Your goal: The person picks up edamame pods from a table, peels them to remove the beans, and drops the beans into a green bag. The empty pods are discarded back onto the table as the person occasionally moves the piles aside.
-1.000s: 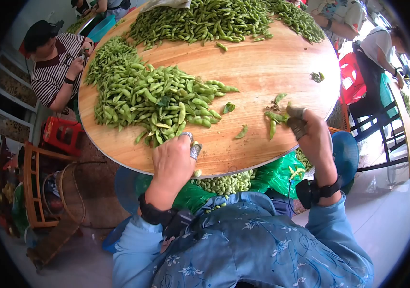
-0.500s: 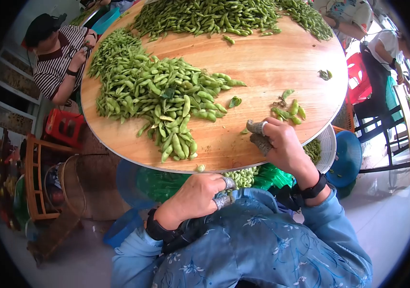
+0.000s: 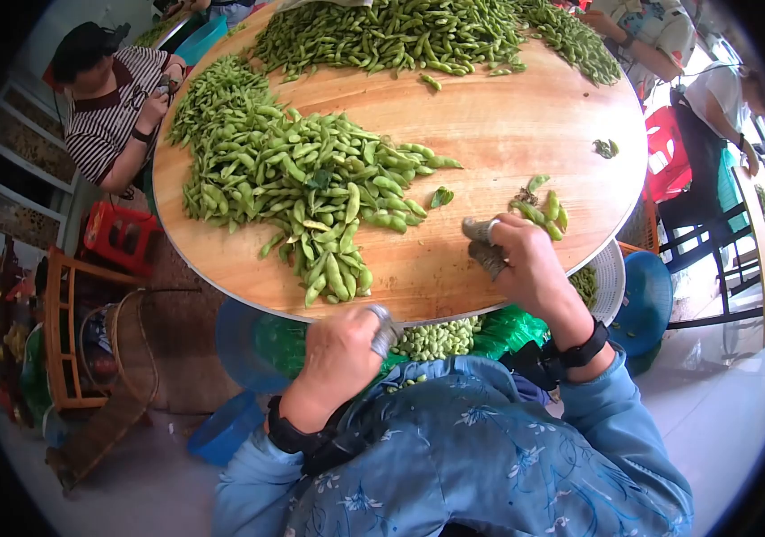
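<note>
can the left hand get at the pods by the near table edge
Likely yes: the left hand is at the near edge of the table, close to those pods, and nothing visible stands between them.

A red stool (image 3: 123, 218) stands near a wooden chair (image 3: 54, 327) and a person (image 3: 115, 116) in a striped shirt (image 3: 89, 141).

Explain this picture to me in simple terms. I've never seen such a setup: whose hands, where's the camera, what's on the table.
No machine here: these are a person's own left hand and right hand, with grey wrappings on some fingers. The camera is worn on the head, looking forward and down. The round wooden table bears a nearer pile of green pods, another heap farther away and a loose leaf. The left hand is by the near edge; the right is close to a few separate pods. I can't make out anything held.
</note>
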`<state>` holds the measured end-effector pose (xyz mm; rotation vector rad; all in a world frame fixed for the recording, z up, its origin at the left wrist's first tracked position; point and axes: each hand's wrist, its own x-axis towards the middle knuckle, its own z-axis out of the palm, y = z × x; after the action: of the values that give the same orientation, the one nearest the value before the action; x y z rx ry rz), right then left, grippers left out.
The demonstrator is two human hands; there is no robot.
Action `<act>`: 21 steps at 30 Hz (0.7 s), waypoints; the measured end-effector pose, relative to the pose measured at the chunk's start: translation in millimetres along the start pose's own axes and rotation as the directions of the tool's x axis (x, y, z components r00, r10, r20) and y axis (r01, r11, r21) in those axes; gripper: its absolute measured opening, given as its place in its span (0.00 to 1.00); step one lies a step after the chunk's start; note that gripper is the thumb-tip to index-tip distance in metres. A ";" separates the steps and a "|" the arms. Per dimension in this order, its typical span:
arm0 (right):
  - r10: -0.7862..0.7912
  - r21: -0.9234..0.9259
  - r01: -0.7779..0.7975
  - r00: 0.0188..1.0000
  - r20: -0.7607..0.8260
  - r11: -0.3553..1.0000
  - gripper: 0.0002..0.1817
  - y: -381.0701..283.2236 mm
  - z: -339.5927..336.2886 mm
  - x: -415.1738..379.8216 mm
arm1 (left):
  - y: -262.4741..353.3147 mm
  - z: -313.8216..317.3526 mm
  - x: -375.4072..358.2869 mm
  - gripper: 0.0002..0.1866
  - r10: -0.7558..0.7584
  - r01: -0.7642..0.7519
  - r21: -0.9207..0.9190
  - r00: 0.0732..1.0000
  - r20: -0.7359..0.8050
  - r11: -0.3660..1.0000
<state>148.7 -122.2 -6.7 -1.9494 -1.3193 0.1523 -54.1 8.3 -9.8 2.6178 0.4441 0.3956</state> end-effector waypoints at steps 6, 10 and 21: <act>-0.124 -0.045 0.128 0.988 0.088 0.991 0.07 -16.2 29.9 29.6 | 3.4 -0.2 9.8 0.05 -0.076 0.071 -0.401 0.997 0.003 0.913; -0.191 -0.151 0.212 0.971 0.142 0.965 0.08 -17.8 39.4 39.6 | -2.4 1.7 13.4 0.06 -0.122 0.096 -0.380 0.991 -0.044 0.920; 0.118 0.335 -0.148 0.987 0.110 0.931 0.07 -8.8 4.8 -5.0 | -8.7 8.1 59.1 0.14 -0.009 0.053 0.167 0.968 -0.251 0.985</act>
<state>137.6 -122.3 -5.8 -1.7467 -1.1271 0.5065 0.2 34.4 -9.1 2.7343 0.6266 0.7101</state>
